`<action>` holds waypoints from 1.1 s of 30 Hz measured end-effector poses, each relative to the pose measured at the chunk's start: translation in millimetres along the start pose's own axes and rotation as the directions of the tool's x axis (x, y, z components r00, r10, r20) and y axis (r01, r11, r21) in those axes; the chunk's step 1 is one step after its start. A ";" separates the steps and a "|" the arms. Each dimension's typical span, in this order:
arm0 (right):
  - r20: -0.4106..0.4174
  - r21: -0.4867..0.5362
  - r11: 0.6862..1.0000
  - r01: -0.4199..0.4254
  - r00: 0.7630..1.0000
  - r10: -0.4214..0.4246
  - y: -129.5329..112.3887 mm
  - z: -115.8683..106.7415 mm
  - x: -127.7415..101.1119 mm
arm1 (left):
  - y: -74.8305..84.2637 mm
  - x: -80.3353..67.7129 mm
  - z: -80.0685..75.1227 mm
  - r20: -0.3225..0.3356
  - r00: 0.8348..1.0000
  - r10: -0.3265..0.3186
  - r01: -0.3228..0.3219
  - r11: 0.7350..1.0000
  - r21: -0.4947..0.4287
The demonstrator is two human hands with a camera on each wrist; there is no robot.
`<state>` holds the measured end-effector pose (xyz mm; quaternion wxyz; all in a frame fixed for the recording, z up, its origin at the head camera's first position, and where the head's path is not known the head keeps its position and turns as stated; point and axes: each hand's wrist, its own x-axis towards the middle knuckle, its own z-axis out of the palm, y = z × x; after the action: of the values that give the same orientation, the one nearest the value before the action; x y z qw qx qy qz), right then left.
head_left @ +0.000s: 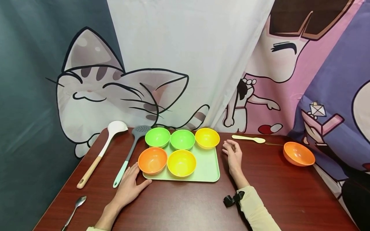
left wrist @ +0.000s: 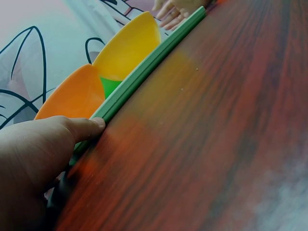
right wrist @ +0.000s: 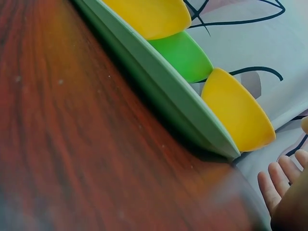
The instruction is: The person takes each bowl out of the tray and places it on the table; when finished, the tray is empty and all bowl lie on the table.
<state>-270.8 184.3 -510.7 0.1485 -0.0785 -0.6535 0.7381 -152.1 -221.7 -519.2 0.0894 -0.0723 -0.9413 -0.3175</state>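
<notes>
Likely steadying: the left hand, fingers extended, touches the green tray on the bench; the right hand, relaxed and empty beside it, would need to approach for two-handed gripping

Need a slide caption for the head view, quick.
Left hand and right hand flank a pale-green tray with five bowls; an orange bowl sits apart.

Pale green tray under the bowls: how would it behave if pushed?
The pale green tray looks stiff, its front edge straight. Broad and low, it would probably slide rather than tip. No dividers show, so the bowls might shift.
</notes>
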 end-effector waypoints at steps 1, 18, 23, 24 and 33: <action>0.003 -0.006 1.000 0.000 1.000 0.000 0.4 1.0 0.2 | 0.0 -0.6 0.1 0.002 1.000 -0.003 0.003 1.000 0.000; 0.031 -0.018 1.000 0.002 1.000 -0.001 4.0 15.0 9.6 | 1.2 0.7 0.0 0.014 1.000 -0.014 0.014 1.000 -0.008; 0.040 -0.012 1.000 0.010 0.999 -0.010 7.3 18.3 13.0 | 1.4 0.7 -0.9 0.010 1.000 -0.008 0.008 1.000 -0.001; 0.043 -0.009 1.000 0.010 0.999 -0.009 7.6 18.9 13.2 | 1.2 0.5 -0.8 0.009 1.000 -0.008 0.008 1.000 0.002; 0.071 -0.051 0.999 0.000 0.997 0.003 6.4 23.7 19.5 | -0.2 0.9 0.8 0.002 1.000 0.000 0.000 1.000 0.002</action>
<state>-297.3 167.6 -512.4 0.1225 -0.0564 -0.6770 0.7235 -153.1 -221.3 -519.7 0.0884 -0.0724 -0.9417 -0.3165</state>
